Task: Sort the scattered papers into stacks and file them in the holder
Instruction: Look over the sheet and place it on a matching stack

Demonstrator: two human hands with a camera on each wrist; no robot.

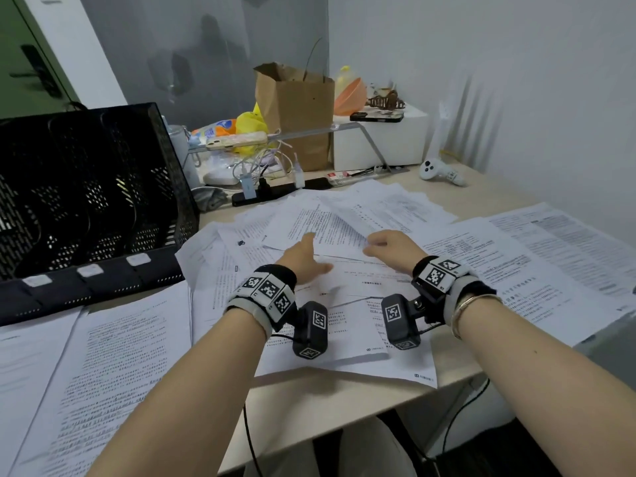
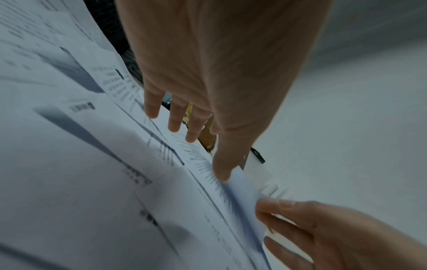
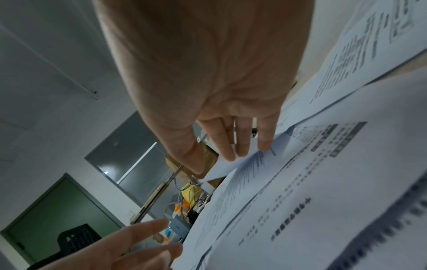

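Left hand (image 1: 303, 257) spread flat over scattered papers (image 1: 344, 228), right hand (image 1: 389, 245) pinching one sheet's (image 3: 233, 164) edge

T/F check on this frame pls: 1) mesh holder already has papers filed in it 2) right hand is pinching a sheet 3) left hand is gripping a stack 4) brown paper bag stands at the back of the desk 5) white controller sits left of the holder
1) False. The black mesh file holder shows no papers in its slots; the printed sheets are scattered across the desk.
2) True. The right hand pinches the edge of a sheet between thumb and fingers, clearest in the left wrist view.
3) False. The left hand is stretched out with straight fingers over the papers and holds nothing.
4) True. The brown paper bag stands upright near the wall.
5) False. The white controller lies at the far right of the desk, away from the holder.
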